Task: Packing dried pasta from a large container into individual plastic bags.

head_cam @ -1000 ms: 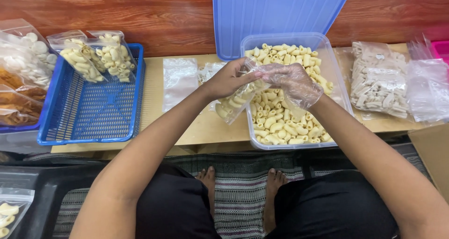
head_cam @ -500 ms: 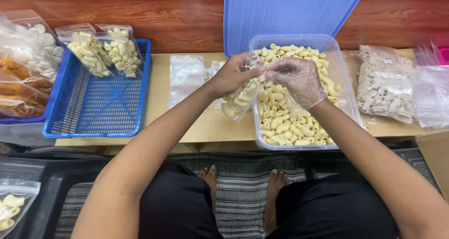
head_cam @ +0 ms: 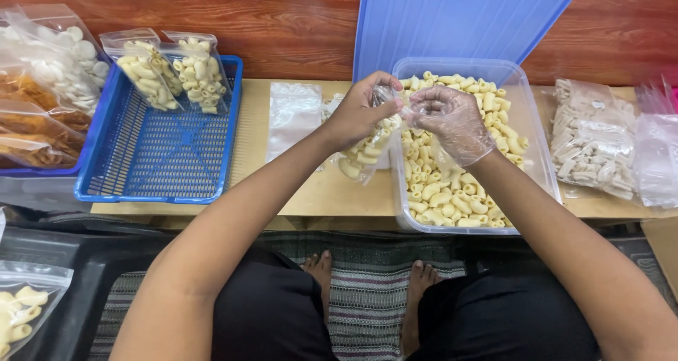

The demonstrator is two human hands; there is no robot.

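My left hand [head_cam: 361, 110] pinches the top of a small clear plastic bag [head_cam: 364, 149] partly filled with pale tube-shaped crackers. It hangs at the left rim of a clear plastic tub [head_cam: 534, 139] full of the same crackers [head_cam: 448, 184]. My right hand [head_cam: 452, 121], in a thin clear glove, holds the bag's opening from the other side, above the tub.
A blue lid [head_cam: 452, 22] leans on the wooden wall behind the tub. A blue basket [head_cam: 159, 149] at the left holds two filled bags [head_cam: 173, 71]. Empty clear bags [head_cam: 293, 114] lie on the low table [head_cam: 311, 191]. More snack bags sit far left [head_cam: 42, 86] and right [head_cam: 593, 139].
Both hands stayed together on the bag's top, working at its mouth. The view shifted slightly downward; the bag has hardly moved.
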